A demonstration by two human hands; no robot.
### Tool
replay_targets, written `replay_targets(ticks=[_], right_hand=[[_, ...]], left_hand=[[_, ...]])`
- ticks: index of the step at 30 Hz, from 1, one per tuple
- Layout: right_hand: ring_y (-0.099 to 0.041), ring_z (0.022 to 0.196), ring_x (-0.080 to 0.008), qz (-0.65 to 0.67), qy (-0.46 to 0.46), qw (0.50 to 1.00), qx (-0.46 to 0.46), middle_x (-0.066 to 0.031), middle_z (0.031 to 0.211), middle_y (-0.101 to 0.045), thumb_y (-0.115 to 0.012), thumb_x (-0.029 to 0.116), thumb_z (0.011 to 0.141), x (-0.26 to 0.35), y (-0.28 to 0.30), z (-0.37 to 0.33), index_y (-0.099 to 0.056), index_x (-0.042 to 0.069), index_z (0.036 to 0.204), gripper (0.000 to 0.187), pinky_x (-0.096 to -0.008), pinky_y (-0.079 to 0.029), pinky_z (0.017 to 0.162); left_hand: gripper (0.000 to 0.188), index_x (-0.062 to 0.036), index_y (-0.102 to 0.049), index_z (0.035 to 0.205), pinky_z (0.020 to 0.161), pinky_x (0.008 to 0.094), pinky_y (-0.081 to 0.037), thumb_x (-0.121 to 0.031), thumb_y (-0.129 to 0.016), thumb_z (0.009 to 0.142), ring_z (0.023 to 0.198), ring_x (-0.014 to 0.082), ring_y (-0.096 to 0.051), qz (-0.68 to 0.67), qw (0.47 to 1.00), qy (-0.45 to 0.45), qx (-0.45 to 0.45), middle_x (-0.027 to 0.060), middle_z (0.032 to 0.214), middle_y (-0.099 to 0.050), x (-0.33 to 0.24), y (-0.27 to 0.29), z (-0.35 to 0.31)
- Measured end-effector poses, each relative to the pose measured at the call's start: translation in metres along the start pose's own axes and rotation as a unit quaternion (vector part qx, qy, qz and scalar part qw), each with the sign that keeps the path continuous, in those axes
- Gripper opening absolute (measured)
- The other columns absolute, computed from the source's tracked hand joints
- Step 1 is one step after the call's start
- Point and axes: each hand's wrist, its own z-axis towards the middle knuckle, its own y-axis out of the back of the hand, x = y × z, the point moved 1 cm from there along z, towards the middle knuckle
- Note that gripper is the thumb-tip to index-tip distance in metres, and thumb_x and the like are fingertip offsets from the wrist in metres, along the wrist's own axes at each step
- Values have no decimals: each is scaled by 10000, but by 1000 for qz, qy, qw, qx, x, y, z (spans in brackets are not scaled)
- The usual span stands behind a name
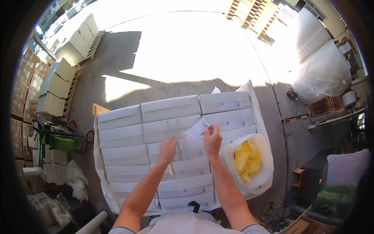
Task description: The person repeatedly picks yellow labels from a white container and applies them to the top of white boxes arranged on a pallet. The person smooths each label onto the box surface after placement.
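Note:
White cartons (pixel 169 102) lie in rows on a plastic-lined stack before me. My right hand (pixel 212 141) pinches a white printed label (pixel 196 129), holding its right end above the middle cartons. To the left, my left hand (pixel 168 149) is closed over the middle column, apart from the label. A pale paper strip (pixel 171 126) shows above its fingers, and a narrow yellow end (pixel 171 169) sticks out below; whether they are one piece is hidden. Beside my right forearm, a white plastic bag (pixel 261 180) stands open, with crumpled yellow paper (pixel 246 160) inside.
On the left are pallets of stacked pale boards (pixel 58 87) and a green wheeled cart (pixel 64 143). Large plastic-wrapped rolls (pixel 321 72) stand at the far right, with wooden pallets (pixel 255 17) beyond. A hose or cable (pixel 286 124) lies on the floor to the right.

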Motion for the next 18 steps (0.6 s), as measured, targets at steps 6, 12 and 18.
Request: replay_targets(ticks=[6, 12, 18], right_hand=[[-698, 820, -253, -124, 105, 987, 7, -154, 904, -694, -635, 149, 902, -2, -15, 10, -568, 1, 1089, 248, -368, -539, 738], [-691, 794, -268, -156, 155, 975, 31, -148, 891, -682, -650, 138, 885, -2, -21, 10, -545, 38, 1104, 263, -385, -538, 704], [-695, 795, -249, -131, 149, 980, 32, -144, 906, -687, -647, 126, 885, 3, -22, 10, -558, 16, 1092, 250, -364, -544, 706]], left_hand=[[426, 47, -516, 1263, 463, 289, -428, -217, -561, 931, 525, 137, -555, -49, 997, 56, -15, 115, 974, -626, -17, -11, -6], [415, 47, -536, 1219, 521, 332, -466, -249, -550, 929, 578, 190, -582, -85, 994, 67, -22, 171, 952, -640, -24, -9, -7], [410, 68, -543, 1183, 422, 307, -400, -243, -554, 917, 474, 159, -537, -112, 987, 113, 5, 135, 877, -618, -11, -15, 5]])
